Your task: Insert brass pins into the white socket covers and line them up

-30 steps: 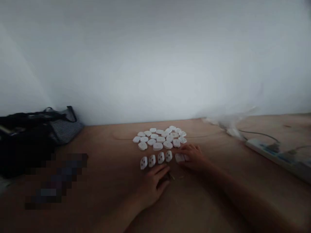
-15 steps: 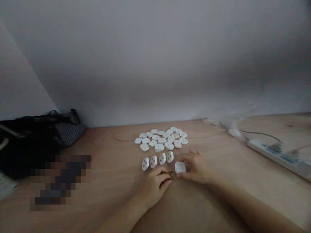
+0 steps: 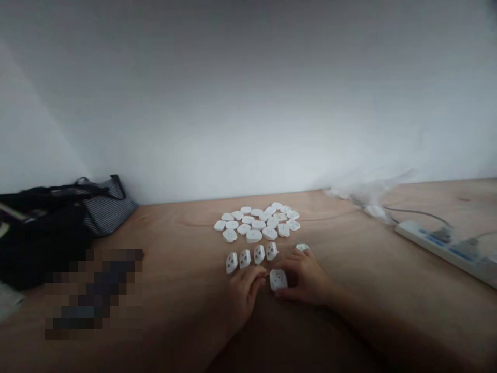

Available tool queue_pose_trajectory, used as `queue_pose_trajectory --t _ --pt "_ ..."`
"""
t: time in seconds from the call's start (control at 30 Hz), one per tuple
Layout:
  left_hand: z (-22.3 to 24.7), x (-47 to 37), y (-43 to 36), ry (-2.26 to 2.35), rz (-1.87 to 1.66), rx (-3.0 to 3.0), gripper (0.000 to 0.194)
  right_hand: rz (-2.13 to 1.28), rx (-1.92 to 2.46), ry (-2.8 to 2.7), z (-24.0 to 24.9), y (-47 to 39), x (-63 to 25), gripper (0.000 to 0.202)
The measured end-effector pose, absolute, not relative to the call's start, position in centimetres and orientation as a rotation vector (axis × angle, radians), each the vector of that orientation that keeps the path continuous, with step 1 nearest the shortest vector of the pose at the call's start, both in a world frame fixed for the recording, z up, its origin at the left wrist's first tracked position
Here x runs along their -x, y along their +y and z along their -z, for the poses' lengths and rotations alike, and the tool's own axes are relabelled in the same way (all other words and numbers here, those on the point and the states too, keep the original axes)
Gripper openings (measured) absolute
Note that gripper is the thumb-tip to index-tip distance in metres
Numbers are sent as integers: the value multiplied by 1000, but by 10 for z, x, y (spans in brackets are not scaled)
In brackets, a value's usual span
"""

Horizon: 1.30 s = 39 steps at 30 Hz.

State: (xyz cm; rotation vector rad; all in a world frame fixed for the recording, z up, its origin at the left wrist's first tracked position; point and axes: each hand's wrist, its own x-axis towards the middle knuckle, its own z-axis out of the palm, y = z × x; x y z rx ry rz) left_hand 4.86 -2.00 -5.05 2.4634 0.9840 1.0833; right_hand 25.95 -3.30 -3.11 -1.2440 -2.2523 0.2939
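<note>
My right hand (image 3: 306, 277) grips a white plastic socket piece (image 3: 278, 280) between thumb and fingers; its face with small holes shows. Close beside it, my left hand (image 3: 245, 290) is closed in a pinch on a small brass-coloured metal part (image 3: 267, 276), mostly hidden by the fingers. Another white piece (image 3: 302, 248) shows just beyond my right fingers; whether they touch it I cannot tell. Ahead of my hands, a row of several white socket pieces (image 3: 259, 254) stands on edge, their holed faces turned partly toward me.
Several more white plastic pieces (image 3: 254, 236) lie in a cluster farther back on the wooden table (image 3: 182, 269). At right are a power strip (image 3: 438, 243) with plugs and clear plastic wrapping (image 3: 368, 199). A black bag (image 3: 50, 217) and a blurred-out dark object (image 3: 97, 290) occupy the left.
My right hand and its socket piece have moved left and nearer, close to my left hand. The brass-coloured part is now less visible. A white piece has come into view beyond my right fingers.
</note>
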Motion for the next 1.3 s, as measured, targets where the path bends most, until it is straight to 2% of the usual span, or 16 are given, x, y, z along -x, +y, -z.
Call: queue_pose_trajectory --t 0.1,0.23,0.53,0.73,0.83,1.3 --pt "49 -47 -19 932 -1054 -2475 22 -294 1231 -2275 34 -32 -261 48" --pt "44 -46 -19 921 -1093 -2469 18 -298 1283 -2277 39 -32 -265 61" --pt "47 -46 -18 952 -1287 -2303 13 -337 1303 -2219 35 -32 -261 41" --pt "45 -50 -19 896 -1419 -2238 10 -273 1309 -2156 36 -31 -255 45" --pt "42 -52 -21 853 -1439 -2242 9 -245 1298 -2152 36 -31 -252 41" --pt "35 -58 -24 793 -1398 -2322 8 -189 1214 -2113 33 -36 -246 40"
